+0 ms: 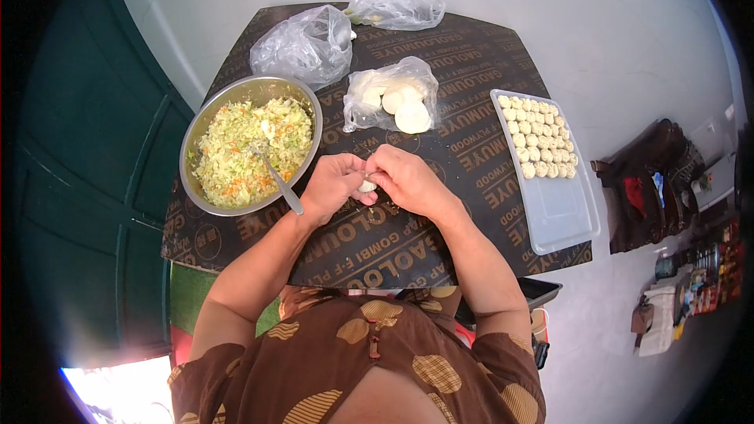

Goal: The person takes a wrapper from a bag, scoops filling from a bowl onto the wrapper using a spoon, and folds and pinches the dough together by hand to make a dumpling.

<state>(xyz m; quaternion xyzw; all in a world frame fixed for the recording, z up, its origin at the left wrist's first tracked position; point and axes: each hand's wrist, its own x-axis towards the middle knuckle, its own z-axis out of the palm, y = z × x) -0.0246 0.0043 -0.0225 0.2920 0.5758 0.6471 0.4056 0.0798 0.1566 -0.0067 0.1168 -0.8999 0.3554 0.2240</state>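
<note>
Dough (367, 186) sits pinched between hands (333, 182) (410, 180), long axis hidden.

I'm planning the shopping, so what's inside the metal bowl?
The metal bowl holds a chopped mix of pale green and orange bits, with a spoon stuck in it. The mix covers the bottom, so nothing underneath shows.

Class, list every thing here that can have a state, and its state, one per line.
Bowl: uncovered, well filled
Filling: chopped, mixed
Spoon: leaning on bowl's rim
Dough rounds: partly bagged
Large bag: crumpled
Far bag: crumpled
Tray: partly filled
Dumplings: set in rows
Held dough: pinched
Left hand: closed on it
Right hand: closed on it
</note>
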